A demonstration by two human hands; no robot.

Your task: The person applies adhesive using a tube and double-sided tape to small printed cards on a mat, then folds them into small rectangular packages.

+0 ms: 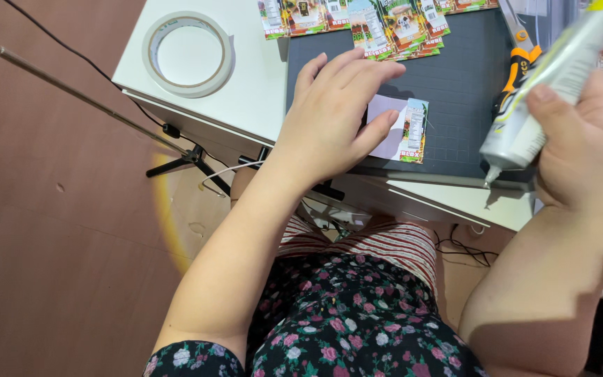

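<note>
Our left hand (333,115) lies flat, fingers spread, pinning a small paper card (400,129); our right hand (581,150) grips a glue tube (542,105), nozzle down. Glue may drip onto the cutting mat (455,84).

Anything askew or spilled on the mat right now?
No spill shows. The printed cards at the cutting mat top edge overlap unevenly, some tilted. The glue tube nozzle in the right hand hangs past the mat's front edge.
</note>
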